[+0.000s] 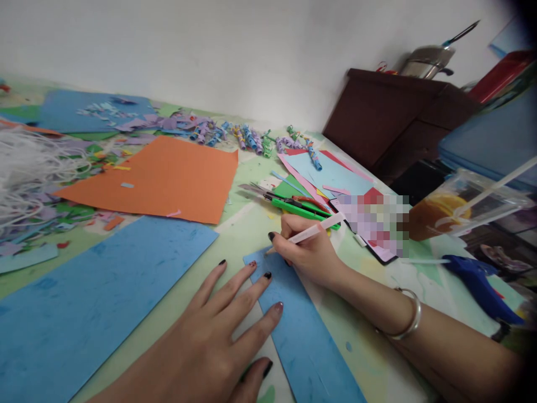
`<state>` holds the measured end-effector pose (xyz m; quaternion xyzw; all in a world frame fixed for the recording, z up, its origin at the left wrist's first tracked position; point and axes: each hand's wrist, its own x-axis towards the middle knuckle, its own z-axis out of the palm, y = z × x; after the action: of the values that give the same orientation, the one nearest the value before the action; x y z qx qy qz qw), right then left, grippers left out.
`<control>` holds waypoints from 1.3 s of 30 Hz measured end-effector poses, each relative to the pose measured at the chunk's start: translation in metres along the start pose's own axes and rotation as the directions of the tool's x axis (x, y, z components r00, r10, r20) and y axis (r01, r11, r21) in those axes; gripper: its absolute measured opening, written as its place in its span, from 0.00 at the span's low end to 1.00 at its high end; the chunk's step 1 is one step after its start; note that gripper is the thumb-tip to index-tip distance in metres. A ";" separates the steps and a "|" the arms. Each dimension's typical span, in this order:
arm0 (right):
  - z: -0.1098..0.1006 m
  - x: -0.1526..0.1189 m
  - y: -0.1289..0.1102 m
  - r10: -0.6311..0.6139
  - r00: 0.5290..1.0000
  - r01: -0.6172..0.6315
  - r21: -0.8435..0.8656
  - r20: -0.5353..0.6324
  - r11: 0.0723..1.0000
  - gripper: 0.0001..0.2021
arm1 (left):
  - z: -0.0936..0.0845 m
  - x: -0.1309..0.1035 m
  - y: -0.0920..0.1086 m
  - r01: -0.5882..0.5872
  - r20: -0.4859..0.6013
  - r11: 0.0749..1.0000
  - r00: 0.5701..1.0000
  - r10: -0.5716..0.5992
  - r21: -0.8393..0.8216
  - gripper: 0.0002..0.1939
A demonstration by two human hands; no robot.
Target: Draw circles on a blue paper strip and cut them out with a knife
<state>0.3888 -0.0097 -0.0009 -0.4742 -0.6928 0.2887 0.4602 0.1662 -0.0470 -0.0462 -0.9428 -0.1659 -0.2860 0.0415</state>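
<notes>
A long blue paper strip (pixel 306 330) lies slanting on the table. My right hand (pixel 308 252) is closed around a pale pink pen (pixel 312 230), its tip at the upper end of the strip. My left hand (pixel 222 330) lies flat with fingers spread, several fingertips resting on the strip's left edge. To the left is a large blue sheet (pixel 100 302), and above it an orange sheet (pixel 168 179). Just beyond my right hand are a green cutter (pixel 293 208) and scissors (pixel 255 191).
White strings (pixel 29 173) and paper scraps cover the far left. Small paper rolls (pixel 251 139) line the wall side. On the right are a phone (pixel 380 232), a cup with orange drink (pixel 440 212), a blue glue gun (pixel 482 285) and a dark cabinet (pixel 390 112).
</notes>
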 end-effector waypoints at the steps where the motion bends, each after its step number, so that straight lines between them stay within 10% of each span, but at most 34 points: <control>1: 0.000 0.000 0.000 0.000 1.000 0.000 -0.002 0.005 1.000 0.18 | 0.000 0.000 0.000 0.002 0.007 1.000 1.000 -0.002 -0.002 0.25; 39: -0.006 -0.019 -0.009 0.045 0.996 -0.045 -0.007 -0.077 0.999 0.18 | -0.013 0.006 -0.001 -0.051 0.106 0.998 0.993 0.047 0.038 0.25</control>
<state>0.3926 -0.0313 0.0021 -0.5024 -0.6651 0.2777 0.4777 0.1639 -0.0469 -0.0318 -0.9594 -0.1505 -0.2313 0.0588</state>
